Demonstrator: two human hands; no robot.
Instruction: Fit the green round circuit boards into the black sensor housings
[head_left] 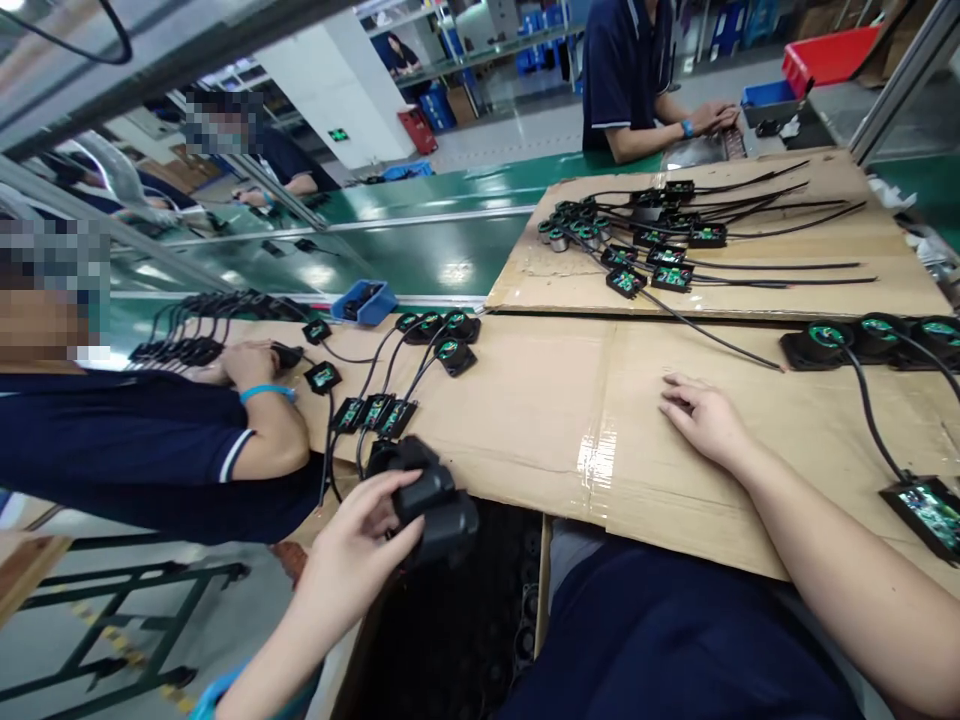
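Note:
My left hand (358,540) is closed around a few black plastic housings (436,512), held over a box (546,580) of dark round-holed parts below the table edge. My right hand (705,418) rests palm down on the cardboard sheet (547,400), fingers loosely stretched and holding nothing. Right of it stand several round black housings (825,340) with green circuit boards inside, one wired to a rectangular black case (926,515). Left of centre lie more wired assemblies, with round housings (455,355) at the back and small rectangular cases (375,412) in front.
A raised cardboard sheet (525,262) carries a pile of cabled circuit-board cases (671,275). A blue bin (365,303) sits at the back left. A co-worker's hand (251,365) works at the left; another person (622,80) sits across the green bench (450,255).

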